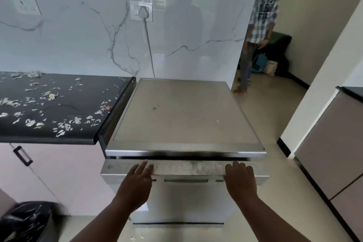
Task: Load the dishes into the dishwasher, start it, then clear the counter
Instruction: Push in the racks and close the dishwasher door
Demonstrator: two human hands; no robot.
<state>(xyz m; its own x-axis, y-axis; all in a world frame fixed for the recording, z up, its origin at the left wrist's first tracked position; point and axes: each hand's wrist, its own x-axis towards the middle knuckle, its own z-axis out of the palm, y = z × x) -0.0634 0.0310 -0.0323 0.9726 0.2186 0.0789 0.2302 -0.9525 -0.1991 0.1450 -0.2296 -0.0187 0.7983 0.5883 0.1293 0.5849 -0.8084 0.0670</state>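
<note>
Left hand point(137, 180) and right hand point(240, 180), fingers flat, press the top edge of the dishwasher door point(184, 171), which stands slightly ajar. Dishwasher at 6 o'clock. Counter point(47, 137) at 9 o'clock littered with scraps point(64, 125), uncleared. No dishes visible; probably loaded.

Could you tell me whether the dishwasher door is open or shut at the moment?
Slightly open: the door tilts out, with a dark gap under the top; both hands rest on its upper edge.
</note>
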